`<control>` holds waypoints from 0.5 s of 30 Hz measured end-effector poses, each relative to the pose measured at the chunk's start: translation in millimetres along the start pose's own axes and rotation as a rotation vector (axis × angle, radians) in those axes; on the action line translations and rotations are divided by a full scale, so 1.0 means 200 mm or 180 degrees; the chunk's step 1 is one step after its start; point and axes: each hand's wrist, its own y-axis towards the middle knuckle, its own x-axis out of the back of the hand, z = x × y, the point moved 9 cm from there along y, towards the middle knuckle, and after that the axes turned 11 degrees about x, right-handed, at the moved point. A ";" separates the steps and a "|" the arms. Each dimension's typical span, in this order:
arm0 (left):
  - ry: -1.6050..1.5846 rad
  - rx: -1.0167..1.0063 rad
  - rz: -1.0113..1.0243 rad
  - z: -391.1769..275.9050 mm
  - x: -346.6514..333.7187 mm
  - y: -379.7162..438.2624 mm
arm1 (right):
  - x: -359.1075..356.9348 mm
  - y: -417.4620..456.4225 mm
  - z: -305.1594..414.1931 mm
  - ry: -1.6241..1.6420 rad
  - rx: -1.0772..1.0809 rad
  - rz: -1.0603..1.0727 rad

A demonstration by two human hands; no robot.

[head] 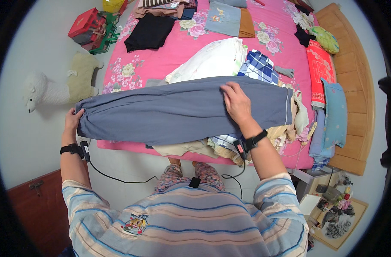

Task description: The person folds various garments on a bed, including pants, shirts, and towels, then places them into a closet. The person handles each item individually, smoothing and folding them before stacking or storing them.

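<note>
A pair of grey-blue cloth trousers (157,109), apparently folded lengthwise, lies stretched across a heap of clothes at the near side of the bed. My left hand (74,120) pinches its gathered end at the left, thumb on top. Over the right half of the cloth is my right hand (237,102), fingers loosely bent and holding nothing; whether the fingertips touch the fabric I cannot tell. The end with a white line across it lies to the right. From beneath show a white cloth (211,61), a blue plaid garment (258,66) and beige clothing (186,149).
Folded black clothing (150,32) and a blue-and-brown folded stack (224,19) lie farther back on the pink floral bedspread (182,41). A grey sock (284,71) and a blue pillow (335,112) are rightward, before the wooden headboard (356,96). A plush toy (63,80) stands left of the bed.
</note>
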 end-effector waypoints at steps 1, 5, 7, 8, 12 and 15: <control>-0.0294 -0.0070 0.0080 -0.01 -0.01 0.00 | -0.05 0.05 -0.01 -0.0101 -0.0107 0.0133; -0.1001 -0.0014 0.0104 0.04 -0.01 -0.03 | -0.25 0.16 -0.12 -0.0386 -0.0345 0.0688; -0.1128 0.0008 0.0186 0.07 -0.02 -0.05 | -0.27 0.19 -0.14 -0.0421 -0.0378 0.0724; -0.1231 -0.0003 0.0212 0.07 -0.03 -0.06 | -0.23 0.21 -0.13 -0.0338 -0.0301 0.0365; -0.1620 0.0036 0.0236 0.17 -0.06 -0.03 | -0.23 0.22 -0.15 -0.0461 -0.0633 0.0203; -0.1535 0.0071 0.0260 0.13 -0.13 0.02 | -0.32 0.19 -0.21 -0.0775 -0.0738 0.0262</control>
